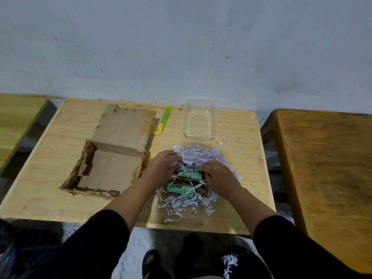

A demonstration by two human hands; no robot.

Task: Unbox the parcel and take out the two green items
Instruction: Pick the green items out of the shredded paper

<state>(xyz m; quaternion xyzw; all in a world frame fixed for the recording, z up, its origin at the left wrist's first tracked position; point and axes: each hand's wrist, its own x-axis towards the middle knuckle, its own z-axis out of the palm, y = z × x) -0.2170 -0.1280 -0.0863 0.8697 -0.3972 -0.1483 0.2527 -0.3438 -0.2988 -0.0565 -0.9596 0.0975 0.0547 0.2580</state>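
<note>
Resting place: the counter [50,158] was pale wood, set against a grey wall; a darker wooden table [322,168] stood just to its right
Box: the box [108,170] lay open at the left of the counter; its flap was folded back toward the wall; its torn edges showed; its floor looked bare
Shreds: the shreds [199,154] of white paper were heaped on the counter right of the box; a few strands trailed toward the near edge
Green items: two green tubes lay side by side in a hollow in the shreds, a brown piece between them; the far tube [191,175] sat between the two hands; the near tube [179,189] lay just in front of it; thin paper strips crossed both
Left hand: the left hand [161,168] was loosely curled, fingers buried in the shreds beside the far tube; holding only paper, as far as could be seen
Right hand: the right hand [219,176] was palm down, fingers spread into the shreds at the far tube's right end; whether it gripped the tube could not be told
Knife: the knife [162,123], green and yellow, lay beyond the box flap
Tub: the clear tub [199,135] stood near the wall, just beyond the shreds
</note>
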